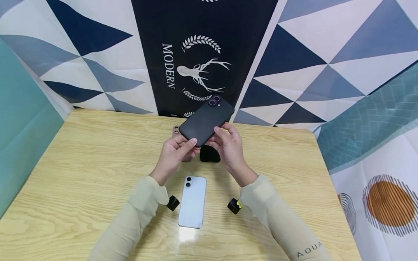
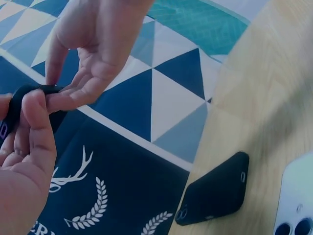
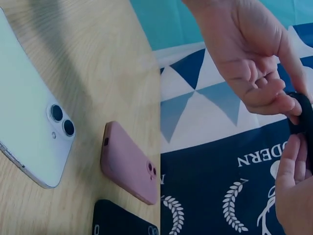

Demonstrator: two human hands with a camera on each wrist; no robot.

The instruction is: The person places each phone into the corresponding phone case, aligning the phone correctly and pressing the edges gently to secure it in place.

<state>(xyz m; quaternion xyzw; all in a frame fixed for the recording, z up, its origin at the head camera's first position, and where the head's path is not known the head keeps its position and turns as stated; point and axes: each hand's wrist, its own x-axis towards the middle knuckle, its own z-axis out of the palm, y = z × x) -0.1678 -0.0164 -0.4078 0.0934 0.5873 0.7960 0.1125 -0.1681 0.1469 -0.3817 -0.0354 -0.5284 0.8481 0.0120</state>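
Observation:
Both hands hold a black phone [image 1: 206, 120] tilted above the back of the table, its two ringed lenses at the upper right corner. The left hand [image 1: 173, 154] pinches its near lower end, thumb on the back face. At its right long side, the right hand [image 1: 232, 151] grips the edge between thumb and fingers. The wrist views show the black phone [image 2: 18, 103] only partly, at the frame's edge. Whether a separate case is fitted to it I cannot tell.
A white phone [image 1: 192, 203] lies lenses up between the forearms. Behind it, partly under the hands, are a pink phone or case [image 3: 128, 164] and a black one [image 2: 215, 193]. A patterned cloth [image 1: 199, 25] rises behind the wooden table [image 1: 98, 172].

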